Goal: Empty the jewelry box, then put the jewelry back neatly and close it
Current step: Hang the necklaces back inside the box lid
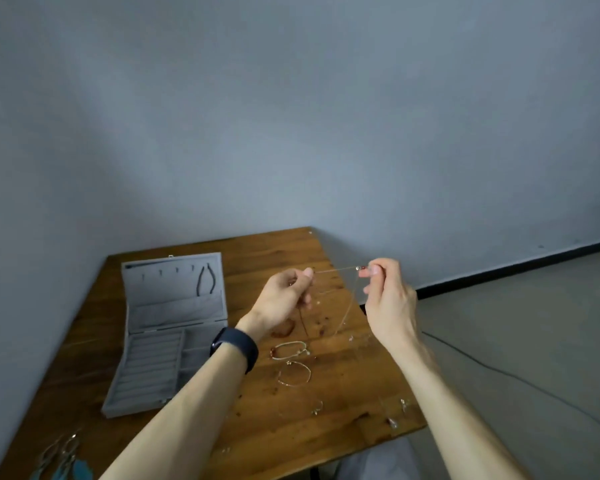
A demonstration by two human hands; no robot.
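A grey jewelry box lies open on the left of the wooden table, its lid standing up with one dark necklace hung inside. Above the table my left hand and my right hand each pinch an end of a thin gold chain, stretched between them with a loop hanging down. Two thin bracelets lie on the wood below my hands.
Small earrings and other small pieces are scattered near the table's right edge. Teal feather earrings lie at the front left corner. A dark watch band sits on my left wrist. A cable runs over the floor on the right.
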